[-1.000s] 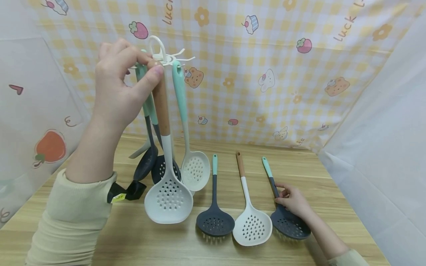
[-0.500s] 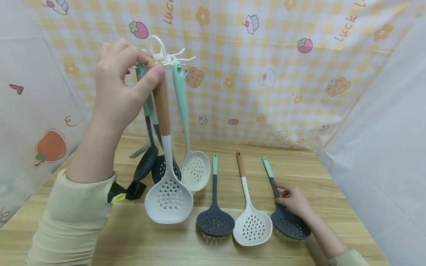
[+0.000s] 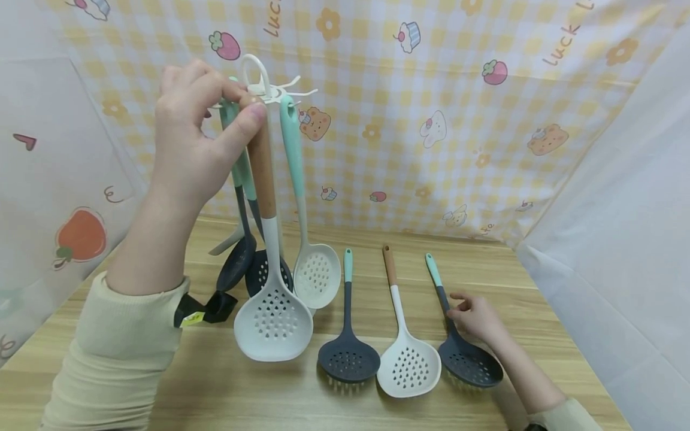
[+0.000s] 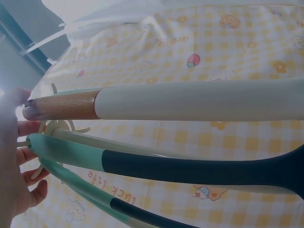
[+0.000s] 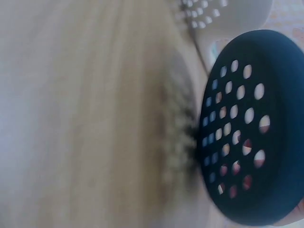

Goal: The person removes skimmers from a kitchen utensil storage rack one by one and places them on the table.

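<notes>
Head view: left hand (image 3: 196,129) was up at the white rack (image 3: 269,93), fingers clamped on the top of the brown-handled white skimmer (image 3: 274,329), its perforated head hanging down. Couldn't tell if the rack bore it. Mint-handled pale skimmer (image 3: 318,278) hung from the rack, just beside it. Right hand (image 3: 480,320) was at the stem of the mint-ended dark skimmer (image 3: 470,364), lying on the bench (image 3: 242,398); couldn't tell whether its fingers gripped it. Second white skimmer (image 3: 409,366) and another dark skimmer (image 3: 349,360) lay to its left.
</notes>
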`<state>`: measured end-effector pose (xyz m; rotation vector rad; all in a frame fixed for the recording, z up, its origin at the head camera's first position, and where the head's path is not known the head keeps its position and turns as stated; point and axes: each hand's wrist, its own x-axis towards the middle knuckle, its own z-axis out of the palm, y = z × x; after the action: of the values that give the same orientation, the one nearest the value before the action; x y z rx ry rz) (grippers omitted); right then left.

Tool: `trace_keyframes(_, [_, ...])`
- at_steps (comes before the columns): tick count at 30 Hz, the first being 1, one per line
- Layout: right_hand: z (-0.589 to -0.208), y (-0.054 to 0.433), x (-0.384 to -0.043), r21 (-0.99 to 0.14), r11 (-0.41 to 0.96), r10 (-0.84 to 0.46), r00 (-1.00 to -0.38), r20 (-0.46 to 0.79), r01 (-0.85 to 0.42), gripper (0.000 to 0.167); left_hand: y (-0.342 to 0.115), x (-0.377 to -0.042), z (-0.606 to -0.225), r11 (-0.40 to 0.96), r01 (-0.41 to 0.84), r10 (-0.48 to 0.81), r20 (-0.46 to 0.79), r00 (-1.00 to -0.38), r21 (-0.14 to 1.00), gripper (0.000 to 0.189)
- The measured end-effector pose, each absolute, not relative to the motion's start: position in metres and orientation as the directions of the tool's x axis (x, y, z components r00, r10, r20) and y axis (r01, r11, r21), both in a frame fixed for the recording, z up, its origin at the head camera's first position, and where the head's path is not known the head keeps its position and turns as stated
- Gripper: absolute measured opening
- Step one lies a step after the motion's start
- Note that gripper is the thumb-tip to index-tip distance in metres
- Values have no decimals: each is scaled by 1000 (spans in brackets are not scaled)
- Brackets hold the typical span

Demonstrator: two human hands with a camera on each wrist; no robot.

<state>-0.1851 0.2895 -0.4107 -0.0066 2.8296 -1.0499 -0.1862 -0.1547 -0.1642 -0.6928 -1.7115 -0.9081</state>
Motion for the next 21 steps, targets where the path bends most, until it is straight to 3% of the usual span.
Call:
trace_keyframes(5, [-398,283,-189,-616,788,-48,-997,-57,-3,47,-154,-186,-164,548,800,21,953,-303,243,32])
trace_keyframes(21, [-357,248,-188,-656,729,-148,-981,127,-195,36,-154,-186,-164,541,805,15,955,-297,242,32])
